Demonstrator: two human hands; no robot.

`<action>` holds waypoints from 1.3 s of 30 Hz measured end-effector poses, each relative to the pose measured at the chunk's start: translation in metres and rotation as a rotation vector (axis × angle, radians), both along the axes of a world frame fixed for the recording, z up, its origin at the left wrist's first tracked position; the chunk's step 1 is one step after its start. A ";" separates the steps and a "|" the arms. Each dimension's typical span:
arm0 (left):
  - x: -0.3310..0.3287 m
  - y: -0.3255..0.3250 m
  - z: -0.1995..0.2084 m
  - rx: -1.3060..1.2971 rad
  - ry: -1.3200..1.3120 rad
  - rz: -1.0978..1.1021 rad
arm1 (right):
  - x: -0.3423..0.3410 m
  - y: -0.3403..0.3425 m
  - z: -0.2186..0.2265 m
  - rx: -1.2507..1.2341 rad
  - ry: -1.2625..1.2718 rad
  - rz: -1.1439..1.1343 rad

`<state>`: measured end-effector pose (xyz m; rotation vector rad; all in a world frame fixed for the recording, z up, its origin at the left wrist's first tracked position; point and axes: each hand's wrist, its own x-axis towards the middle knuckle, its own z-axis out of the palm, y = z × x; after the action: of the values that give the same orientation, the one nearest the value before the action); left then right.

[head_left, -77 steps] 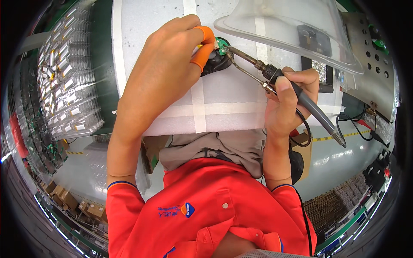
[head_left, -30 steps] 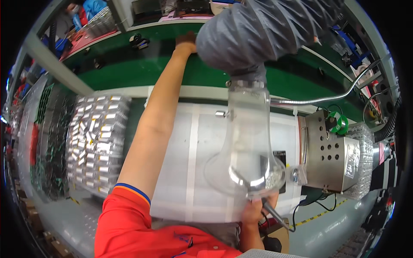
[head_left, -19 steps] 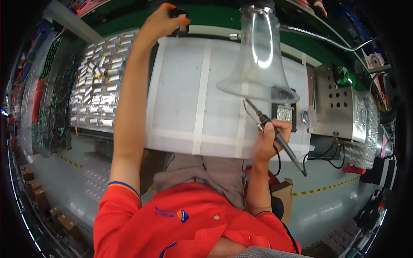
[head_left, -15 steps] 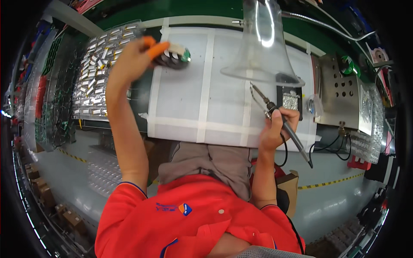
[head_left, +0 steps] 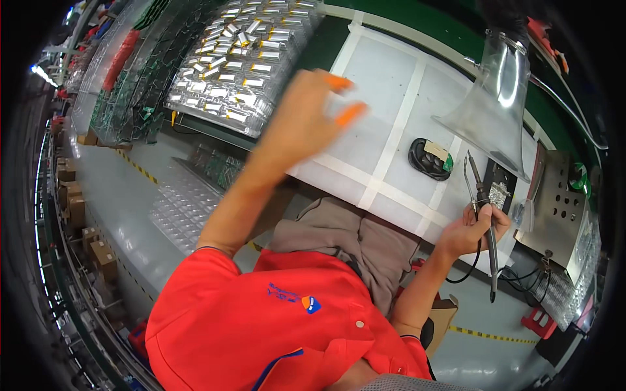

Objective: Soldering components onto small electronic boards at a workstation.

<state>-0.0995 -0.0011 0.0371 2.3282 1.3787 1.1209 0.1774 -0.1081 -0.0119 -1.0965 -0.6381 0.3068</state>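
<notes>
My left hand (head_left: 306,120), with orange finger cots on thumb and finger, hangs over the left part of the white work mat (head_left: 355,156). It is slightly blurred, its fingers are apart and nothing is between them. A rounded black part (head_left: 424,165) carrying a beige block and a small green circuit board rests on the mat, between my two hands and nearer the right. In my right hand (head_left: 475,233) is a soldering iron (head_left: 493,254), held like a pen, its tip pointing up and away. A thin guide tube runs beside the tip.
Trays of small silver battery-like cells (head_left: 228,72) stand at the left. A clear fume-extraction hood (head_left: 502,98) rises at the far right, near a black tray with crumpled silvery material (head_left: 499,192). Beyond it sits a perforated metal box (head_left: 554,202). Green boards (head_left: 130,98) line the far left.
My left hand has let go of the black part, which now lies on the mat near the soldering iron. The whole view has turned and shifted left. My right hand still grips the iron.
</notes>
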 end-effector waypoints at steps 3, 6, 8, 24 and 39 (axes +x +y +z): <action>-0.074 0.027 0.027 -0.023 0.034 0.235 | -0.001 0.001 0.001 0.000 -0.001 0.018; -0.107 0.071 0.027 0.129 0.254 0.365 | -0.003 0.003 0.003 0.000 -0.007 0.009; -0.111 0.089 0.017 0.177 0.409 0.361 | -0.003 0.003 0.002 0.010 -0.008 0.014; 0.018 -0.017 0.008 -0.653 -0.395 -0.210 | -0.024 -0.021 0.010 -0.191 -0.007 0.254; 0.080 -0.024 -0.038 -0.539 -0.351 -0.229 | -0.031 -0.013 0.008 -0.208 0.021 0.284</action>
<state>-0.0193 -0.0253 -0.0007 1.7543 1.0834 0.8943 0.1467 -0.1207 -0.0042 -1.1993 -0.7560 0.6401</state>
